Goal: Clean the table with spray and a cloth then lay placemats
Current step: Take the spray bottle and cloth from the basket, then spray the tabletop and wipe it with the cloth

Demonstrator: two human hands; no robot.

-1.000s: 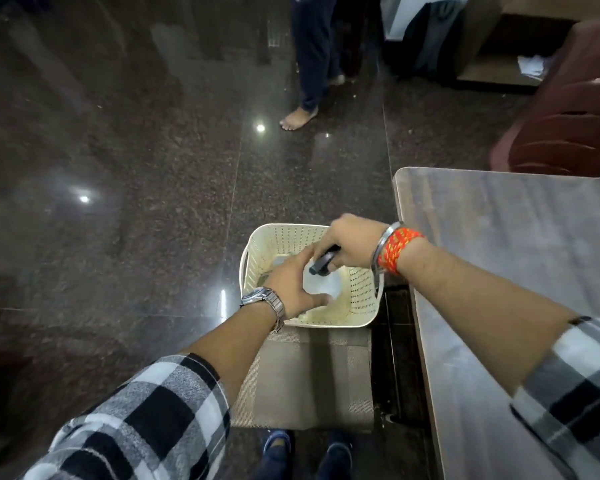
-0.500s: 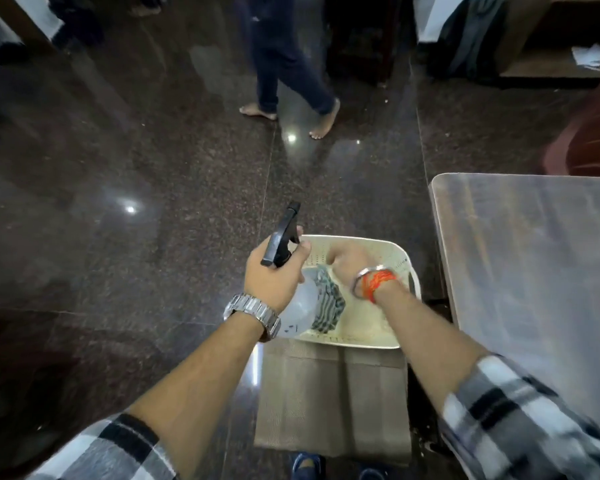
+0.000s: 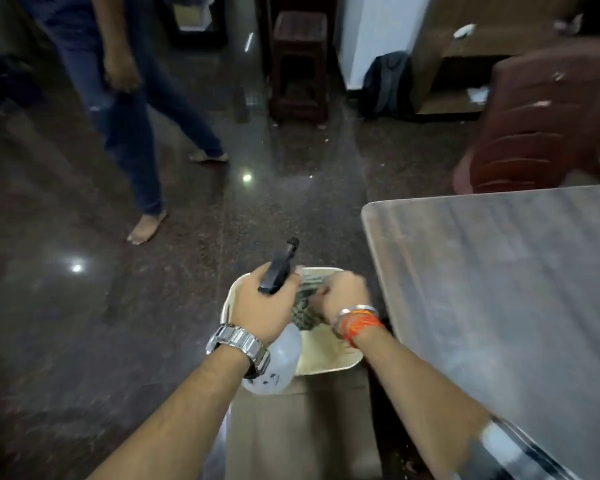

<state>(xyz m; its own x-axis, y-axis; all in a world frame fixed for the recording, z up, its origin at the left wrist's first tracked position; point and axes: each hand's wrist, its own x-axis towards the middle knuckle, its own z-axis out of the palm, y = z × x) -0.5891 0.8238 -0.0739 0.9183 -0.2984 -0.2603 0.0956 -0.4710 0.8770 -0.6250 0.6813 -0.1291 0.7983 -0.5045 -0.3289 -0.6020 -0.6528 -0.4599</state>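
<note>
The spray bottle (image 3: pixel 280 358) has a translucent, rounded plastic body and a black, angular trigger head that points up and away from the person. It hangs over the near left corner of the basket (image 3: pixel 329 358), with its body dropping below the wrist and past the basket's rim. The left hand (image 3: pixel 262 308) is wrapped tightly round the bottle's neck, fingers curled shut just under the black head; a steel link watch (image 3: pixel 239 346) sits on that wrist.

The cloth (image 3: pixel 303 311) is a bunched, checked fabric in dark and pale tones, lying inside the basket between the two hands. The right hand (image 3: pixel 343 296) is over it with fingers curled in, pinching the cloth's upper edge; motion blur hides how firm the hold is. A metal bangle and orange thread band (image 3: pixel 359 322) circle that wrist.

The basket is cream plastic, roughly square with rounded corners and a smooth rim. It rests on a stack of beige woven placemats (image 3: pixel 302 427) that reaches from under the basket toward the person.

Just right of the basket is the table (image 3: pixel 499 289), a grey, wood-grained top with a rounded corner. Beyond the basket spreads a dark polished stone floor (image 3: pixel 84 306) with bright light reflections. Far left of the basket a barefoot person in blue trousers (image 3: pixel 132 140) walks by, and a brown plastic chair (image 3: pixel 548 126) stands behind the table.
</note>
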